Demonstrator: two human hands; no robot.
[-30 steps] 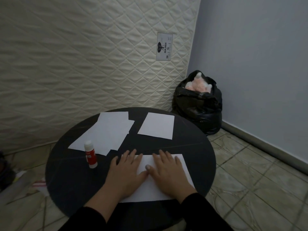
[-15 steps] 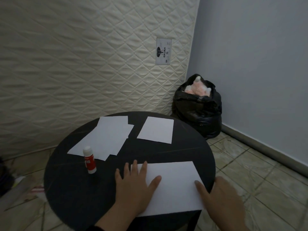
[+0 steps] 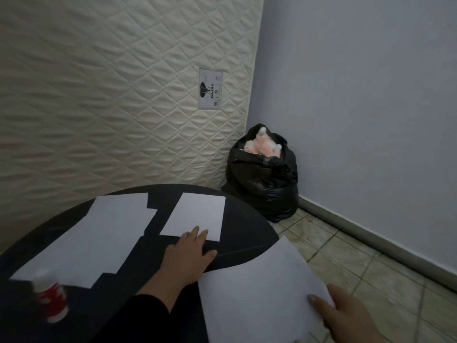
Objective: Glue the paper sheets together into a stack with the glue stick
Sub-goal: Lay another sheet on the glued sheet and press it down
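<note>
The right hand (image 3: pixel 346 315) pinches the near corner of a white paper sheet (image 3: pixel 259 288), thumb on top, and holds it out past the edge of the round black table (image 3: pixel 242 253), mostly over the tiled floor (image 3: pixel 346 248). The left hand (image 3: pixel 185 258) lies flat with straight fingers, their tips touching the near edge of a single sheet (image 3: pixel 197 214) toward the back of the table; it grips nothing.

Held by one corner, the big sheet could sag, crease or slip to the floor, and any glued face might pick up dirt there. Dragging the far sheet with fingertips alone may skew it or make it buckle, so the edges of the stack would not line up.

The glue stick (image 3: pixel 50 300), red with a white cap, stands upright near the left edge of the table, blurred, just beside a loose overlapping spread of sheets (image 3: pixel 99 233). The left sleeve passes close to it and could tip it over.

Behind the table a quilted mattress (image 3: pixel 111 95) leans against the wall, and a stuffed black bin bag (image 3: pixel 262 179) sits in the corner. Neither blocks the hands.
</note>
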